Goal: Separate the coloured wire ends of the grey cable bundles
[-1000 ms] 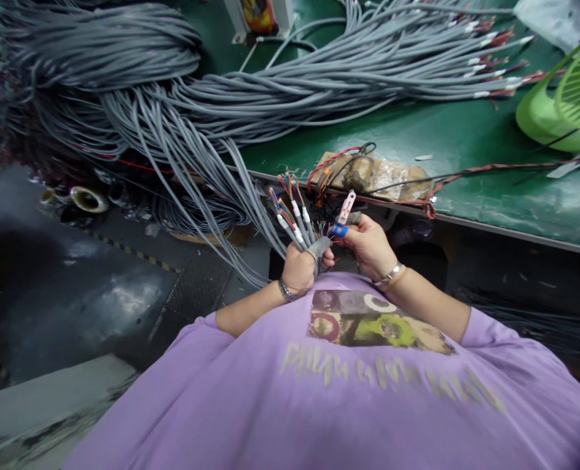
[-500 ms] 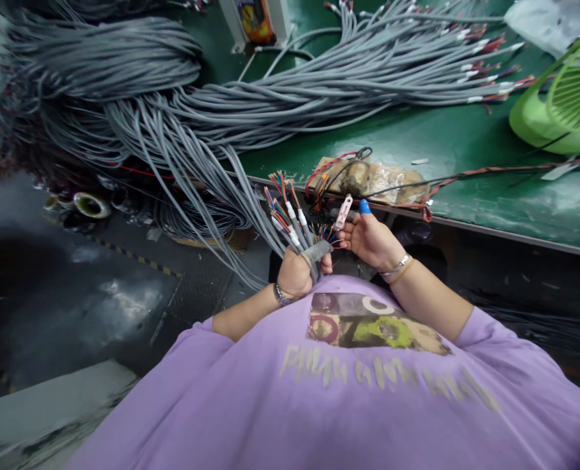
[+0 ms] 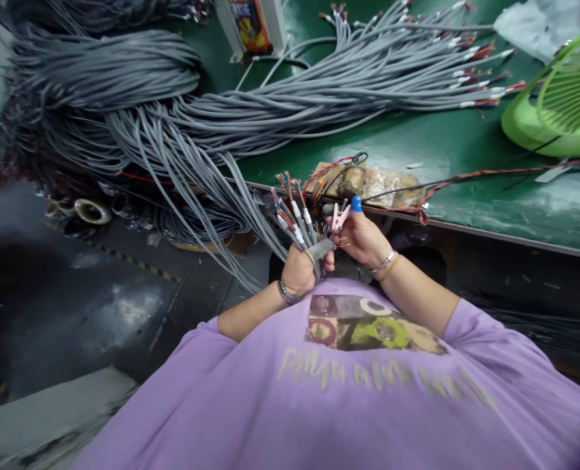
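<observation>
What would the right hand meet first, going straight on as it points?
Probably the pink clip, which it may be touching, then the grey cables in the left hand; depth is unclear.

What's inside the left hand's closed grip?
The left hand grips round grey cables; thin multicoloured wires show beyond white bands. The gripped stretch is covered, so the cable count there can't be told.

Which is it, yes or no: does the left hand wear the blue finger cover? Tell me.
No, the blue finger cover is on the thumb of the right hand.
</observation>
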Demonstrator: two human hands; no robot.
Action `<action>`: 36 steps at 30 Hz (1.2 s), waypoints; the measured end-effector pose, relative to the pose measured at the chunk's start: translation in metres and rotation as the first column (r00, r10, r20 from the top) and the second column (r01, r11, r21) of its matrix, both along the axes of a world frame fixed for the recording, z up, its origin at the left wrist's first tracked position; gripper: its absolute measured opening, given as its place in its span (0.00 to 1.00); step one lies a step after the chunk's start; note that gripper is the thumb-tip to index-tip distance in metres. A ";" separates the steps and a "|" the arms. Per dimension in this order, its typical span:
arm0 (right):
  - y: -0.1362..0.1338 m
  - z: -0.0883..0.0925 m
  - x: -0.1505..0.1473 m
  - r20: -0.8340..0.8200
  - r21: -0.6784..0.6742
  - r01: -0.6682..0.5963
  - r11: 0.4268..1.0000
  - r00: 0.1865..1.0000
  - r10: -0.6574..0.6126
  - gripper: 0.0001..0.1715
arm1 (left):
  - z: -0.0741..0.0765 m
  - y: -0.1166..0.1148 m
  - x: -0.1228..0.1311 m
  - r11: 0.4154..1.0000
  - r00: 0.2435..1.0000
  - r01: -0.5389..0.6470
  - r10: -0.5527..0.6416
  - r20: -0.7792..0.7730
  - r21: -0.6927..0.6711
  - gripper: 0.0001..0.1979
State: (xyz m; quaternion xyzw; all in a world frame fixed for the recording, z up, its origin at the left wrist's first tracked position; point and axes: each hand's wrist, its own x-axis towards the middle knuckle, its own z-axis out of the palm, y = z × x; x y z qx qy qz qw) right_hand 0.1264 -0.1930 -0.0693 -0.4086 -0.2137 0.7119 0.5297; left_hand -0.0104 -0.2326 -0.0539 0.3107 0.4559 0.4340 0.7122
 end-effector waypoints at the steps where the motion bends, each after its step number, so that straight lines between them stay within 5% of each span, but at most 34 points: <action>1: 0.001 0.002 -0.001 -0.026 -0.019 0.006 1.000 1.000 -0.006 0.37 | -0.001 0.000 0.000 1.000 1.000 -0.002 0.002 -0.006 -0.004 0.19; 15: 0.000 0.008 -0.007 -0.039 -0.069 0.116 0.991 0.992 -0.119 0.33 | -0.002 -0.001 0.001 0.999 0.999 -0.013 0.012 -0.040 -0.031 0.19; 27: -0.010 0.005 0.007 -0.094 -0.010 -0.103 0.995 0.990 0.101 0.34 | 0.001 -0.011 -0.005 1.000 0.998 0.013 -0.013 -0.061 0.013 0.19; 32: -0.011 0.006 0.007 -0.064 -0.006 -0.023 1.000 0.998 0.022 0.21 | 0.006 -0.013 -0.002 0.997 0.997 -0.059 0.061 -0.051 0.046 0.18; 36: -0.012 -0.001 0.005 0.009 0.027 0.054 0.998 0.998 -0.054 0.27 | 0.011 -0.009 0.005 0.993 0.992 -0.108 0.111 -0.068 0.038 0.18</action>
